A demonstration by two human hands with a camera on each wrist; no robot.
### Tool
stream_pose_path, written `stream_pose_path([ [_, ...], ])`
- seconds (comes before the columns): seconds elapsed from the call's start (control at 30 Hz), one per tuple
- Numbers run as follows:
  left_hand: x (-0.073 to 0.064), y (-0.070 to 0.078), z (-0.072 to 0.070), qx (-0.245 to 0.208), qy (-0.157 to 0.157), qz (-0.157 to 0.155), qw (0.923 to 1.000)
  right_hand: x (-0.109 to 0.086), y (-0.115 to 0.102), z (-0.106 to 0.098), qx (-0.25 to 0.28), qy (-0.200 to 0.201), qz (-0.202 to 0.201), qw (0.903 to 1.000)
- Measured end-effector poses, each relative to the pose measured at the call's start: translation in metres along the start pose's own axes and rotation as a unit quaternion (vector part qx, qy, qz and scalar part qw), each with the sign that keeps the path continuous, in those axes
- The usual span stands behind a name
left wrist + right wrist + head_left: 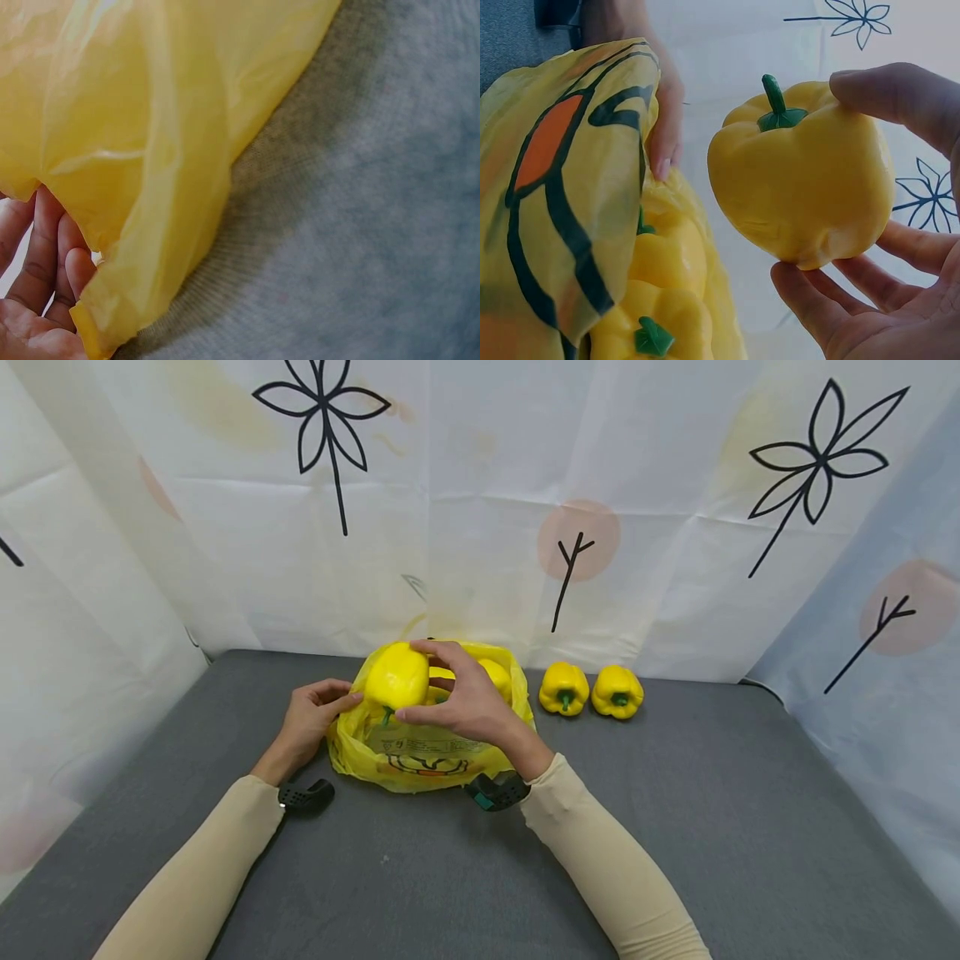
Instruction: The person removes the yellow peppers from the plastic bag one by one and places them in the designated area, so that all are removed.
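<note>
A yellow bell pepper (pixel 397 675) with a green stem is held up over the bag's left side by my right hand (pixel 476 702). In the right wrist view the thumb lies near the stem end of this pepper (pixel 802 180) and the fingers support the opposite side. The yellow plastic bag (pixel 423 770) sits upright with its mouth wide. My left hand (pixel 306 720) pinches the left edge of the bag; bag film partly hides its fingers in the left wrist view. Inside the bag are more yellow peppers (pixel 671 259), stems showing.
To the right of the bag, two yellow bell peppers (pixel 564 689) stand side by side on the dark grey table (pixel 712 810). A pale cloth backdrop (pixel 480 460) with plant drawings rises behind and at both sides. Each wrist wears a dark strap (pixel 306 795).
</note>
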State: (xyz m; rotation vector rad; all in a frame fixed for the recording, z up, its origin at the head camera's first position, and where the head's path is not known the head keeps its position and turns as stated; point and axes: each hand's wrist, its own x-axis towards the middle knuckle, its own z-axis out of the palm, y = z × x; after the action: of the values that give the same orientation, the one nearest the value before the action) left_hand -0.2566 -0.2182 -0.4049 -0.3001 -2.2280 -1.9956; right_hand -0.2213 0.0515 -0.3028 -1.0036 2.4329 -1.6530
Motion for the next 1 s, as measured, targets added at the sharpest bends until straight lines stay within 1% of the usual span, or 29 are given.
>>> stream_pose_path([
  [0.2, 0.0, 0.0, 0.0, -0.001, -0.001, -0.005, 1.0, -0.002, -0.002, -0.002, 0.0, -0.001, -0.002, 1.0],
  [0.5, 0.0, -0.001, 0.001, 0.008, -0.004, -0.001, 1.0, -0.004, -0.005, -0.01, 0.003, 0.005, -0.01, 0.9999],
  [0.77, 0.001, 0.0, 0.0, 0.012, -0.004, 0.004, 0.9999, -0.011, -0.004, -0.024, 0.023, 0.008, 0.004, 0.9997],
  [1.0, 0.001, -0.002, 0.0, 0.009, -0.005, 0.006, 0.9999, -0.02, -0.001, -0.037, 0.012, 0.011, 0.017, 0.9997],
])
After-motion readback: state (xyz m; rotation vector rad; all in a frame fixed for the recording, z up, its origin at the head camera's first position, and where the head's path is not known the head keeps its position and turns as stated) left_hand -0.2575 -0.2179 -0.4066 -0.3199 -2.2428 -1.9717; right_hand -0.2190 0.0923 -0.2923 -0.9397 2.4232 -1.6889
